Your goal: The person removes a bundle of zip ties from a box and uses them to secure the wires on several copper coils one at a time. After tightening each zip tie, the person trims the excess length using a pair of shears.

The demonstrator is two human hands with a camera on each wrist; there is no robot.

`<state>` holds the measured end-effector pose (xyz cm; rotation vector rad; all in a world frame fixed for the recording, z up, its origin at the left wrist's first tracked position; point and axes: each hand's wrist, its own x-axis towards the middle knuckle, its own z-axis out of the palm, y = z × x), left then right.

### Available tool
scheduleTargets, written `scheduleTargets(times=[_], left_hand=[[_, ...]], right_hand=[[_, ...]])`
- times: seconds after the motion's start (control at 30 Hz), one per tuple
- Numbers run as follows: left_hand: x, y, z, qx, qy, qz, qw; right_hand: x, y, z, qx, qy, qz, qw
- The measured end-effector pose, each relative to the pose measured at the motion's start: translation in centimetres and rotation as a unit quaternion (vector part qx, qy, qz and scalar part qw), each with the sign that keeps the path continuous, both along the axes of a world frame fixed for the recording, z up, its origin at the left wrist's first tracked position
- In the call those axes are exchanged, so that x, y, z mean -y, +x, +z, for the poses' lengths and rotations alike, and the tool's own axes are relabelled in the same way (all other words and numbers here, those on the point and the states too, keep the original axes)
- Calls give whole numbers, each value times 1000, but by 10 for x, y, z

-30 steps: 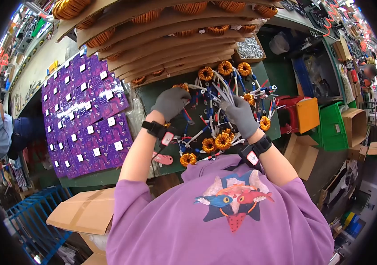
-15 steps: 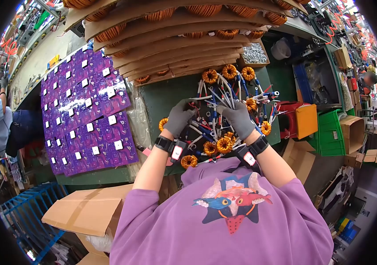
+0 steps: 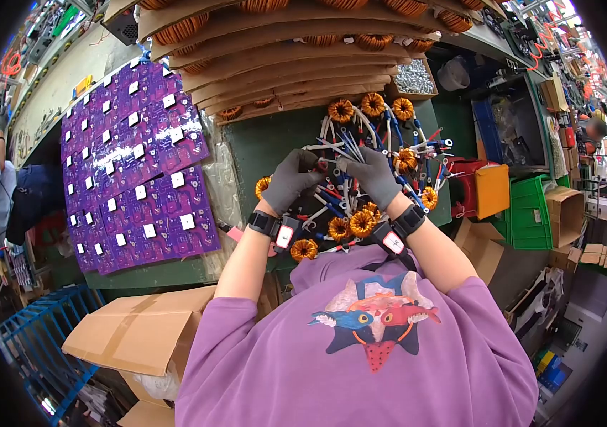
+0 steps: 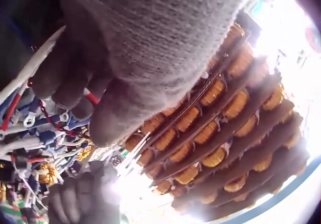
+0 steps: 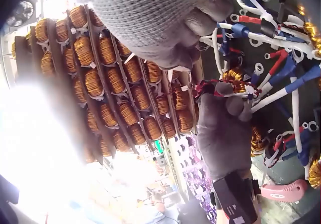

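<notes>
My left hand [image 3: 290, 181], in a grey glove, pinches dark red twisted wires [image 5: 208, 87] on the leads of a copper-wound ring coil. One ring coil [image 3: 263, 187] sits just left of this hand. My right hand [image 3: 371, 178], gloved alike, grips a fan of thin white cable ties [image 3: 349, 146] that stick out past its fingers. Both hands are close together, fingertips nearly meeting over the wires. Around them, on the green bench, lie several coils [image 3: 362, 224] with white, blue and red leads ending in ring terminals. The glove hides part of the left hand's hold.
Cardboard layers stacked with coils [image 3: 303, 67] rise behind the hands. Purple circuit boards [image 3: 139, 153] cover the bench at left. A box of metal hardware [image 3: 414, 77] stands at back right, a green crate [image 3: 530, 213] farther right. A pink-handled knife [image 5: 283, 191] lies by my left wrist.
My left hand has moved right and slightly toward me, up to the right hand, and a coil now shows at its left. The right hand still grips the cable ties. The view has shifted slightly.
</notes>
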<state>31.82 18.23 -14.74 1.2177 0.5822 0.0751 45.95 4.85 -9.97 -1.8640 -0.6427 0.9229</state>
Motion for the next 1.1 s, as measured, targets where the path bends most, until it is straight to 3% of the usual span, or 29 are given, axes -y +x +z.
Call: scheduleTargets(times=[0.13, 0.2, 0.43, 0.5, 0.53, 0.63, 0.7, 0.73, 0.8, 0.93, 0.97, 1.0, 1.1], left_hand=[[-14, -2, 1, 23, -100, 13, 995], [-24, 1, 2, -24, -71, -115, 991], [-20, 1, 6, -35, -58, -89, 994], [-18, -2, 20, 72, -136, -75, 985], [-19, -3, 17, 72, -136, -74, 985], [-18, -3, 9, 6, -93, -82, 992], [-5, 5, 10, -61, 18, 4, 998], [2, 9, 12, -61, 19, 3, 998], [13, 13, 17, -121, 283, 47, 950], [27, 16, 0, -112, 297, 80, 945], [32, 17, -11, -121, 338, 92, 929], [34, 19, -14, -131, 377, 103, 911], [37, 19, -4, -135, 341, 143, 919]], right_hand=[[-3, -2, 3, 9, -19, -2, 1000], [-3, -1, 1, -7, -17, -7, 1000], [4, 4, -10, -57, -1, -21, 998], [3, 0, 3, -64, -19, -20, 998], [3, -2, 7, -71, -37, -19, 997], [7, -1, -12, -79, -10, -19, 997], [6, -3, -13, -59, 2, -19, 998], [5, -4, -13, -39, 14, -19, 999], [5, -1, -19, 2, -4, -5, 1000], [-4, -3, -36, 110, -42, 45, 992], [-13, -8, -12, 148, -114, 67, 980], [-17, -11, -14, 147, -114, 67, 980], [-23, -13, -23, 189, -117, 84, 971]])
